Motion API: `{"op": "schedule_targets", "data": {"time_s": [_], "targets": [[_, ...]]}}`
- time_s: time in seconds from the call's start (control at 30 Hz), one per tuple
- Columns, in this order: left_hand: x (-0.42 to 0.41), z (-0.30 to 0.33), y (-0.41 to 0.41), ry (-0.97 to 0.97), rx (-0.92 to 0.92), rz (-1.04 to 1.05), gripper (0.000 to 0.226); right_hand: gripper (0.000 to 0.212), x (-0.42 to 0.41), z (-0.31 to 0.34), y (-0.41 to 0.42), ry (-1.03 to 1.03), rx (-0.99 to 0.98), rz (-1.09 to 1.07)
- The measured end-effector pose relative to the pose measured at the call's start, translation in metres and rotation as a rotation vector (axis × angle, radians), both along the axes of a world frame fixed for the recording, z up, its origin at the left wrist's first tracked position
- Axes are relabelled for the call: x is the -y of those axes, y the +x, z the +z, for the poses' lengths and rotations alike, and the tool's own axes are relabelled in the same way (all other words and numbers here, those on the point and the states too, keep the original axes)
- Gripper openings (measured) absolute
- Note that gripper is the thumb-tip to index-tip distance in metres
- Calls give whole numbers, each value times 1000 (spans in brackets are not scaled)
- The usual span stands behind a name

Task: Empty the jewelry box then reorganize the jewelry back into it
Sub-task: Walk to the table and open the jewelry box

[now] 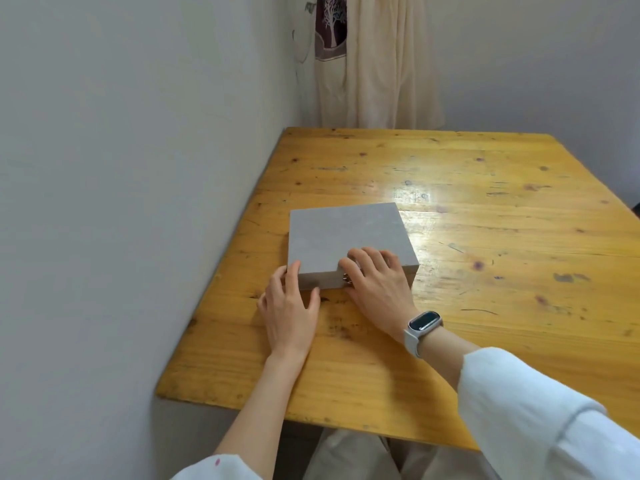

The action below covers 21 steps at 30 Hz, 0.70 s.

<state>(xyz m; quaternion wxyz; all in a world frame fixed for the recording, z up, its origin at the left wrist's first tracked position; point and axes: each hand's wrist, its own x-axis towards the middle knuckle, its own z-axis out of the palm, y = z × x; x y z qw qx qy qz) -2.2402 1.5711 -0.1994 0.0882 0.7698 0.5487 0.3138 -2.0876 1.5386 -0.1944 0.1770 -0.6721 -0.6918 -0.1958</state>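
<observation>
Bracing the shut jewelry box (346,237) at its near-left corner, left hand (289,306) fingers spread, steadies it while right hand (375,282) lies flat over the clasp (345,278), likely to open it.

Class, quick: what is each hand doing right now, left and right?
Left hand: open, fingers touching the near left corner of the closed jewelry box.
Right hand: open, fingers resting on the lid by the clasp.
</observation>
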Motion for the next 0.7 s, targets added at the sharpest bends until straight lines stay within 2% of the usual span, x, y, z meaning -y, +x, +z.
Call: {"op": "schedule_targets", "data": {"time_s": [0.1, 0.23, 0.33, 0.5, 0.6, 0.7], "targets": [[0, 0, -1, -7, -3, -6, 52, 26, -5, 2, 4, 11, 80, 2], [2, 2, -1, -52, 55, -3, 58, 21, 2, 10, 14, -6, 36, 132], [4, 6, -1, -126, 114, 15, 65, 29, 9, 17, 22, 20, -166, 141], [1, 8, 1, -249, 153, 83, 68, 47, 32, 6, 30, -16, -646, -239], [2, 8, 4, -258, 200, 104, 64, 53, 40, 4, 27, -69, -811, -221], [2, 20, 8, -254, 349, 91, 69, 51, 41, 14, 24, 19, -928, -210]]}}
